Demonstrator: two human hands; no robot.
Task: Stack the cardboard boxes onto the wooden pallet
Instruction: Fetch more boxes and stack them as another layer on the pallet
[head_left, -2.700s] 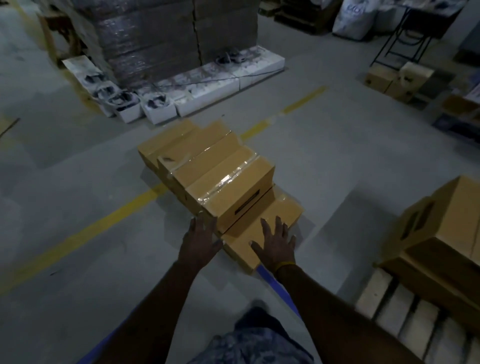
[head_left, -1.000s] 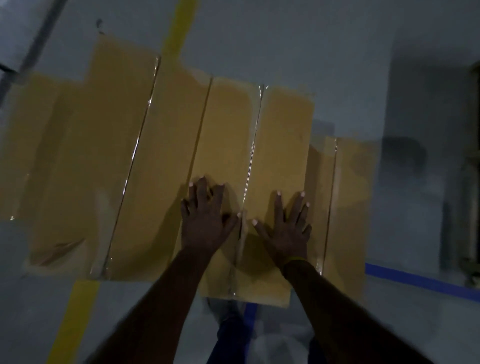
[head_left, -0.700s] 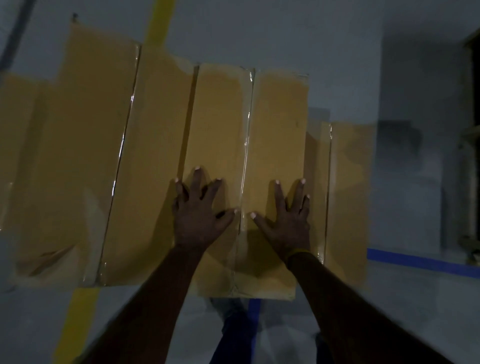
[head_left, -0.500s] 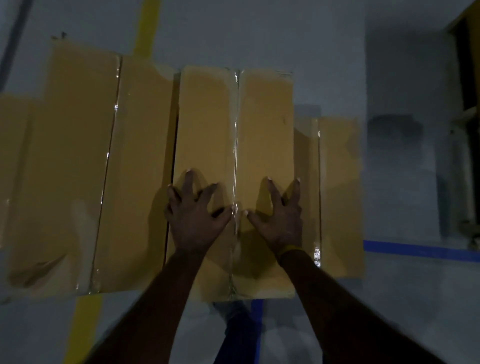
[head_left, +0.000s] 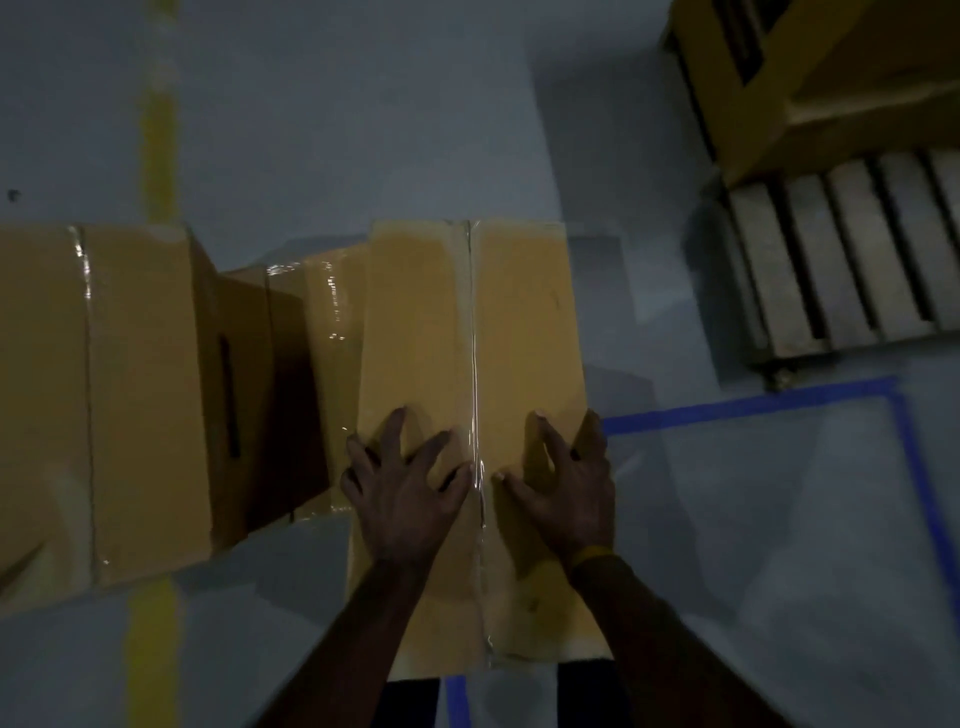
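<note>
We have both hands, left hand (head_left: 402, 499) and right hand (head_left: 566, 488), fingers spread, pressed flat on 1 taped cardboard box (head_left: 467, 322); wooden pallet (head_left: 841, 254) far right.

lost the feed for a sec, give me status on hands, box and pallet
Left hand and right hand spread flat on the taped box. Pallet at right, boxes already stacked at its far end. Nothing visible on the floor between.

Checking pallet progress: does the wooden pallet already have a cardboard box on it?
Yes, a cardboard box sits on the wooden pallet at upper right.
</note>
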